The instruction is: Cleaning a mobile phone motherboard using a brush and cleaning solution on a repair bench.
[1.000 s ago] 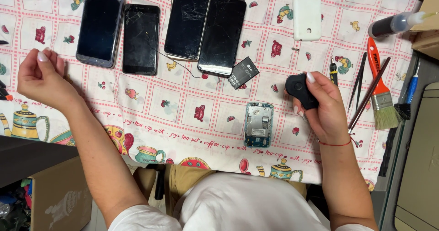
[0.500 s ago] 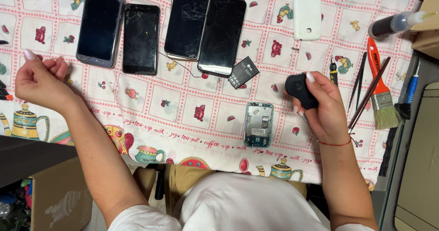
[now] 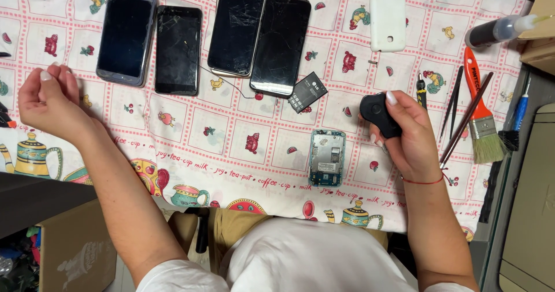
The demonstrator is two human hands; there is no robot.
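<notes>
Here, the right hand (image 3: 407, 136) grips a black device (image 3: 377, 113) near the tablecloth's (image 3: 231, 147) right edge; the left hand (image 3: 49, 104), loosely curled and empty, rests at its left edge.

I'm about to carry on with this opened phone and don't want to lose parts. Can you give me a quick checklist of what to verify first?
1. Right hand grips the black rounded part firmly: ok.
2. Left hand free: ok, curled, holding nothing visible.
3. Opened small phone lies flat on the tablecloth: ok.
4. Battery apart from the phone: ok.
5. Tweezers and brush beside the right hand: ok.
6. Loose screws accounted for: cannot tell.
</notes>
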